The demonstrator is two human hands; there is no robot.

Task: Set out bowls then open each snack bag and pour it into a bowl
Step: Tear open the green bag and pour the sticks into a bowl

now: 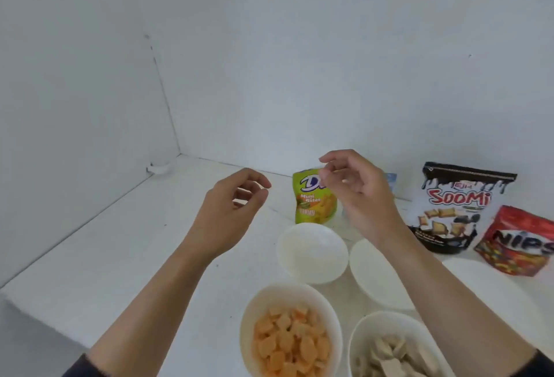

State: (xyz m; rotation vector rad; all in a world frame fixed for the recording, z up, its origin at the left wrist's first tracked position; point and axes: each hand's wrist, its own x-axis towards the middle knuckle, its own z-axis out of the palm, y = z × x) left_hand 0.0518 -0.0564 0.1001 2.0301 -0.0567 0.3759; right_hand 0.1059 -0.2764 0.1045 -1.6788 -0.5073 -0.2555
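A green Mini Bites snack bag (311,202) stands upright near the back wall. My right hand (359,193) hovers just in front of its right side, fingers curled and apart, holding nothing. My left hand (233,211) floats open to the bag's left, well apart from it. Two empty white bowls (311,252) (374,274) sit below the bag. In front, one white bowl (287,334) holds orange snack pieces and another (386,346) holds pale beige pieces. A black-and-white Soomi bag (455,208) and a red Nips bag (521,241) stand at the right.
The white table (135,241) meets white walls at the back and left, with its left edge dropping off at the lower left. A small white clip-like object (159,168) lies in the far corner. A bluish packet (391,181) peeks out behind my right hand.
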